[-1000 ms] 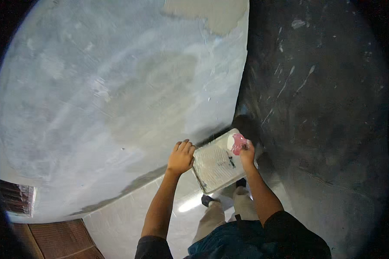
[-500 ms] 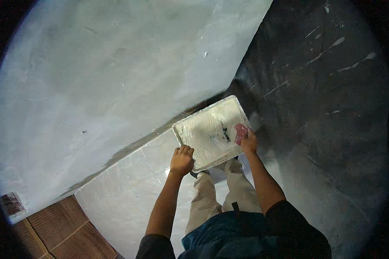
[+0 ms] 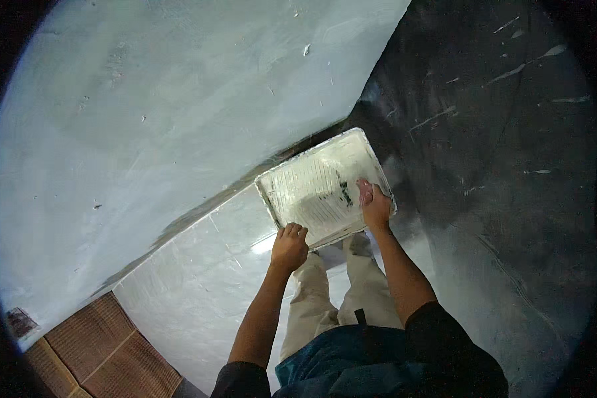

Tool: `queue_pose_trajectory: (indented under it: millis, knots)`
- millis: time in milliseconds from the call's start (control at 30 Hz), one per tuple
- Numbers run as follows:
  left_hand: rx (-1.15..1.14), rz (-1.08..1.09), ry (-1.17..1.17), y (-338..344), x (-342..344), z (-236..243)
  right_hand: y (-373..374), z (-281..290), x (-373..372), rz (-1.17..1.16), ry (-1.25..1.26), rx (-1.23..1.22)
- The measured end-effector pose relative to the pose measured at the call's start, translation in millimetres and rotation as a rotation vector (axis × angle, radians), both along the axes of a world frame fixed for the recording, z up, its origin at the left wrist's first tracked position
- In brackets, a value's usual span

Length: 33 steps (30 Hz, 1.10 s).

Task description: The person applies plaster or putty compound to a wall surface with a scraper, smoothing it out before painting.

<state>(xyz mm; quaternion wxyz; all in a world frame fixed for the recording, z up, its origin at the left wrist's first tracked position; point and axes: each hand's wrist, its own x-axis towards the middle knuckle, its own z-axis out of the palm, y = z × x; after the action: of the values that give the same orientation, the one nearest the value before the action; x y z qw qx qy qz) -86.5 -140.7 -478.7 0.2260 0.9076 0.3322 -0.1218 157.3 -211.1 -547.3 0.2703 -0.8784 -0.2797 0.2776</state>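
Note:
A rectangular paint tray (image 3: 315, 169) with a ribbed slope, coated in cream paint with dark marks, is in front of me above my legs. My left hand (image 3: 290, 240) has its fingers curled over the tray's near left edge. My right hand (image 3: 377, 209) is closed on a pink item (image 3: 365, 190) at the tray's right side; I cannot tell whether it is a cloth or some tool, and my fingers partly hide it.
A pale plastered wall (image 3: 166, 106) fills the upper left and meets a dark, paint-streaked wall (image 3: 491, 132) on the right. Below is a light tiled floor (image 3: 192, 298). A brown woven mat (image 3: 99, 338) lies at lower left, with a small dark opening (image 3: 21, 322) above it.
The tray has moved up in the picture, away from my body, with both hands on it. The pink item has moved lower on the tray's right side. The view has shifted.

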Motion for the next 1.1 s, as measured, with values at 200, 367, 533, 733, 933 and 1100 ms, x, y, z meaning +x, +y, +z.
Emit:
queue_pose_trajectory:
  millis: [200,367,533,733,933,1100]
  knots:
    - [0.013,-0.008,0.026,-4,-7,-2,4,-11,1,0.016,0.013,-0.007]
    - [-0.027,0.021,0.025,-7,-11,-2,9,-4,1,0.091,-0.054,-0.002]
    - [-0.027,0.023,0.012,-12,-10,-1,16,-6,9,0.083,-0.001,0.022]
    - [-0.025,0.031,0.050,-21,-17,-5,17,20,19,0.137,-0.033,0.186]
    - [0.028,-0.004,0.020,-21,-18,-1,24,34,28,0.118,0.136,-0.017]
    - [0.006,0.015,0.005,-22,-15,1,12,4,38,0.143,0.200,0.035]
